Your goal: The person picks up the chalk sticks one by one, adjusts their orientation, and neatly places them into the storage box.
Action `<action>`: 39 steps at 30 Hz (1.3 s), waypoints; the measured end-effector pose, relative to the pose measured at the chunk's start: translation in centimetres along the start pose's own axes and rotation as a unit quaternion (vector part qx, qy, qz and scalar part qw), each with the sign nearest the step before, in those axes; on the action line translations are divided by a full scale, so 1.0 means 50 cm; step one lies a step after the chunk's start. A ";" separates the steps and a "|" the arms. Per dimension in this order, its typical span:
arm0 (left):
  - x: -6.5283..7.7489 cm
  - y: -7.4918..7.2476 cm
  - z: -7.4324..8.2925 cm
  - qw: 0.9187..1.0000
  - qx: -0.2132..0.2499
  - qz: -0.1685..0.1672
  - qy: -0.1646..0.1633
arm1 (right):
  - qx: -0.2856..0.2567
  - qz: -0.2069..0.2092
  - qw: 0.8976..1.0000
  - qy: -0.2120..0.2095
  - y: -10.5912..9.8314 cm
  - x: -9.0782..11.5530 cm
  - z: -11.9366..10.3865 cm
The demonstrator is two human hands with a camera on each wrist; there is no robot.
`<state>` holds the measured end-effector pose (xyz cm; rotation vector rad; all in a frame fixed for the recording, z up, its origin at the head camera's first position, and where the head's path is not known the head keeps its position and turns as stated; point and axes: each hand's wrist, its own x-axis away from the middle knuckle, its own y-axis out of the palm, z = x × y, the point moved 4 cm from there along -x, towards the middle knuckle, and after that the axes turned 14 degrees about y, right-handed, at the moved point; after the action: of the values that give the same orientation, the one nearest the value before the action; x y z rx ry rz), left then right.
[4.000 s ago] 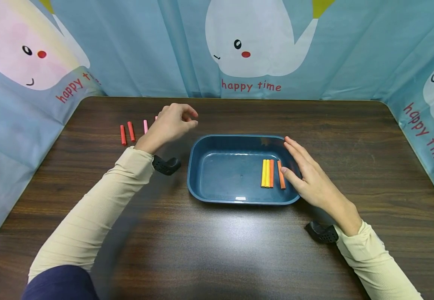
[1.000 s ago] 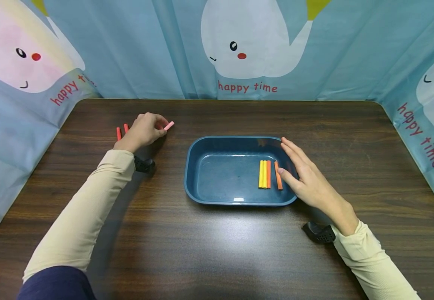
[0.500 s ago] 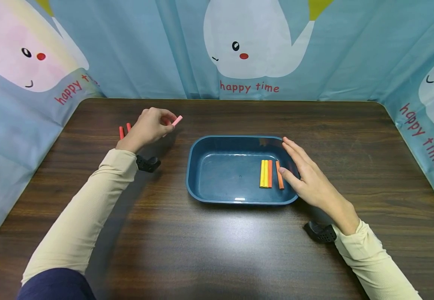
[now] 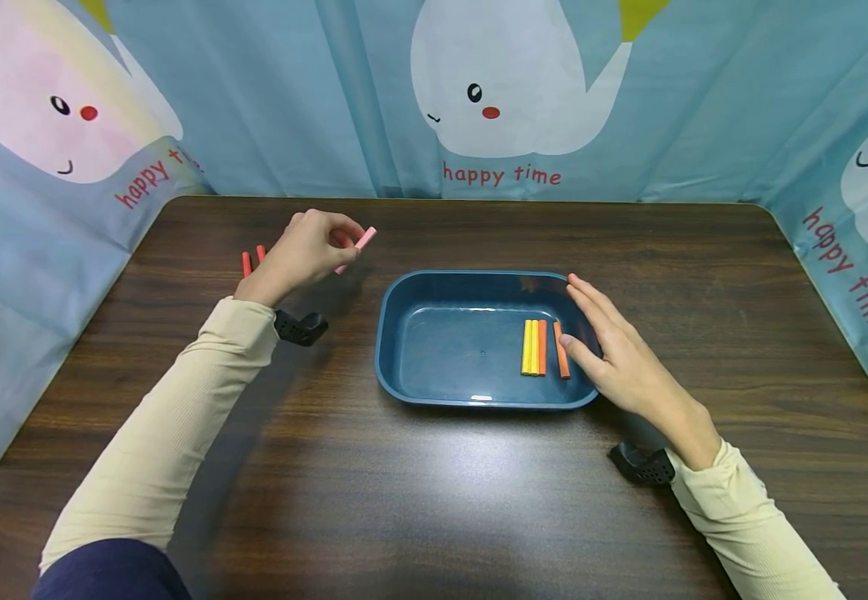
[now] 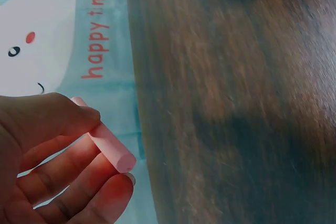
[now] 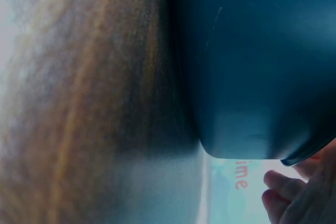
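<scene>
Between thumb and fingertips my left hand [image 4: 306,252] pinches a pink chalk stick [image 5: 111,146], held above the table's back left. The chalk slants, one end sticking out past the fingers. Two red chalk sticks [image 4: 246,264] lie behind that wrist, partly hidden by it. My right hand [image 4: 617,358] rests at the right end of a blue tray [image 4: 434,403], fingers straight along the far corner and thumb over the rim. Inside the tray, two yellow chalk sticks [image 4: 527,347] lie against an orange one [image 4: 542,347]. Another orange stick [image 4: 561,350] leans slightly, apart from them, beside the thumb.
The brown wooden table [image 4: 471,508] ends at a blue printed curtain [image 4: 284,100], which rises behind it and at both sides. Each wrist wears a black camera [image 4: 301,327]. The tray stands mid-table, to the right of the left hand.
Four seconds ago the left hand was empty near the tray's far left corner. It has since picked up the pink chalk and moved slightly right with it. The right hand stays put.
</scene>
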<state>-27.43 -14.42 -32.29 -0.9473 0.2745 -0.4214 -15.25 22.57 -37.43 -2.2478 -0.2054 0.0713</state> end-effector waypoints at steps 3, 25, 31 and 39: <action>-0.001 0.000 0.013 1.000 0.002 0.001 0.009 | 0.000 0.000 1.000 0.001 0.000 0.000 0.000; 0.000 0.019 0.132 0.999 0.043 -0.004 0.031 | 0.001 0.003 1.000 0.000 -0.001 0.001 -0.004; -0.002 0.035 0.153 0.997 0.063 -0.018 0.032 | 0.004 0.000 1.000 0.004 0.000 0.001 -0.003; -0.006 0.066 0.179 0.995 0.081 -0.055 0.032 | 0.005 0.002 1.000 0.005 0.000 0.000 -0.003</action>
<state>-23.31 -6.12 -30.04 -0.7928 0.2430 -0.5668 -15.21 22.47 -37.35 -2.2384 -0.1943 0.0642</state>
